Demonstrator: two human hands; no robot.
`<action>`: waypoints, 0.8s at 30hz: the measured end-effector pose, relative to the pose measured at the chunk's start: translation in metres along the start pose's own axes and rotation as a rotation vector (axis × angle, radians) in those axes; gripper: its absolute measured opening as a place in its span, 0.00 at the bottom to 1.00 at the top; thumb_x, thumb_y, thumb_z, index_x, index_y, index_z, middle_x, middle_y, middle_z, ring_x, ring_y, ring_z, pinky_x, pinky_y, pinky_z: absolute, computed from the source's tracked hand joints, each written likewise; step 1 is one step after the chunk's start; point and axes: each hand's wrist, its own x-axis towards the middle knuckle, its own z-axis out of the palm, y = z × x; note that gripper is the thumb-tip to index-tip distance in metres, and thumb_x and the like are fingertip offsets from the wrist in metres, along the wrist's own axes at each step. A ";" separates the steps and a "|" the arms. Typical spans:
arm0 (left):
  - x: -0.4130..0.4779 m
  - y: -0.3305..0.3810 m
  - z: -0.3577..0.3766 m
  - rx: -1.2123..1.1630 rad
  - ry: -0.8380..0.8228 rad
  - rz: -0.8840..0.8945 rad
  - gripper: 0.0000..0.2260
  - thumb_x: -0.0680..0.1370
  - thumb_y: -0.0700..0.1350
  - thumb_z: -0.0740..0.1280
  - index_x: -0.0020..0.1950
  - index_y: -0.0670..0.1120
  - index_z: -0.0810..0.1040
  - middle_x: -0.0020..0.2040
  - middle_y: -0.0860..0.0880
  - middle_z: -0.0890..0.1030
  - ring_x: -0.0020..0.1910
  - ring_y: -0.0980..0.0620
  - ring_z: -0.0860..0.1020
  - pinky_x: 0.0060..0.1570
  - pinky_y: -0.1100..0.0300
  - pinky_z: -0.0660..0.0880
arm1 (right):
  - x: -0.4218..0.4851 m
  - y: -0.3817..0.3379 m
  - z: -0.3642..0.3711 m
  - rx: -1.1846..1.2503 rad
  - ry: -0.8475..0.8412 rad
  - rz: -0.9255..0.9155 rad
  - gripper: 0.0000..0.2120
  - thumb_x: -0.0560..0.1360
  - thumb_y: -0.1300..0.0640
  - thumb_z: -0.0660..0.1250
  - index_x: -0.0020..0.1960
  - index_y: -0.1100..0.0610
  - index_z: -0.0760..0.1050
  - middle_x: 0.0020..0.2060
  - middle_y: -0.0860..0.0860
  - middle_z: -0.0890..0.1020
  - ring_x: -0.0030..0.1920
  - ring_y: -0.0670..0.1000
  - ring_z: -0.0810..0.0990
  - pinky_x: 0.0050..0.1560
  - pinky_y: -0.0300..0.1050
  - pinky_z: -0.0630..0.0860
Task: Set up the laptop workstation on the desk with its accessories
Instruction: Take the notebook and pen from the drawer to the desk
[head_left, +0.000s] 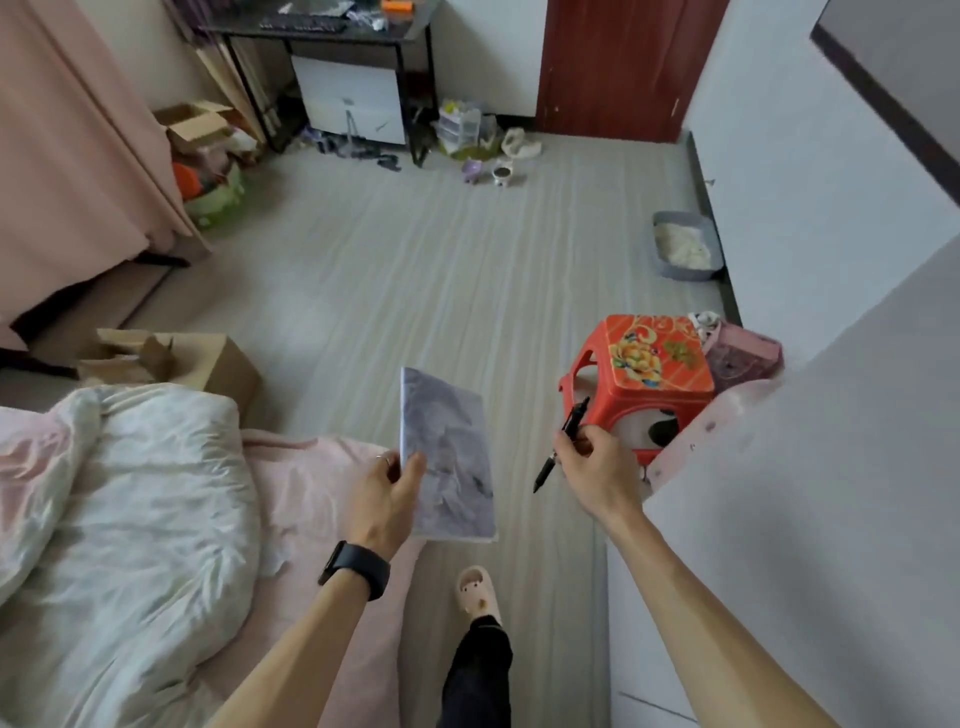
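**Left hand** (387, 493): low centre of view. The thumb lies on the cover of a notebook (447, 441) and the fingers are curled behind it, pinching its left edge. There is a ring (383, 458) on one finger and a black watch (356, 569) on the wrist.

**Notebook:** closed, with a marbled grey-lilac cover. It is held off the floor, its long side running toward 12 o'clock.

**Right hand** (597, 467): at 3 o'clock of the notebook and apart from it. The fingers and thumb are curled round a black pen (575, 415).

**Pen:** slanted, with one end toward 1 o'clock and the other toward 7 o'clock.

**Desk** (415, 31): black-framed, at the far end of the room at 11 o'clock, well apart from both hands. A dark keyboard (304, 23) and small blurred items lie on top. A white cabinet (353, 98) stands beneath it.

**Stool** (654, 364): red plastic with a floral top, on the floor at 1 o'clock of the right hand. A pink bag (743, 353) sits just beside it at 3 o'clock.

**Bed** (311, 467): pink sheet, at 8 o'clock, with a white duvet (130, 493) heaped on it.

**Box** (218, 364): open cardboard, at 9 o'clock, just beyond the bed.

**Tray** (714, 244): grey with pale filling, at 2 o'clock against the wall.

**Door** (623, 67): dark red, at 1 o'clock.

**Curtain** (67, 130): pink, at 10 o'clock.

**Slipper** (478, 592): cream, on a foot at 6 o'clock, with a dark trouser leg above it.
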 end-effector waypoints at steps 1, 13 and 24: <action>0.028 0.006 0.005 -0.006 0.011 -0.009 0.20 0.73 0.59 0.62 0.33 0.45 0.64 0.28 0.50 0.66 0.27 0.52 0.64 0.29 0.58 0.60 | 0.029 -0.009 0.003 -0.004 0.005 -0.003 0.16 0.79 0.44 0.65 0.39 0.54 0.78 0.33 0.47 0.84 0.37 0.49 0.83 0.40 0.48 0.78; 0.345 0.117 0.037 -0.066 0.027 0.034 0.18 0.76 0.56 0.64 0.35 0.45 0.64 0.30 0.48 0.65 0.28 0.50 0.63 0.29 0.56 0.59 | 0.325 -0.134 -0.010 -0.083 0.096 -0.044 0.14 0.79 0.48 0.68 0.38 0.52 0.78 0.30 0.42 0.82 0.34 0.42 0.80 0.36 0.36 0.70; 0.636 0.187 0.049 -0.099 0.188 -0.027 0.21 0.72 0.59 0.62 0.34 0.42 0.64 0.30 0.49 0.65 0.29 0.51 0.63 0.30 0.56 0.60 | 0.633 -0.247 0.048 0.020 -0.021 -0.106 0.14 0.78 0.45 0.67 0.38 0.53 0.79 0.34 0.45 0.85 0.40 0.51 0.85 0.48 0.51 0.80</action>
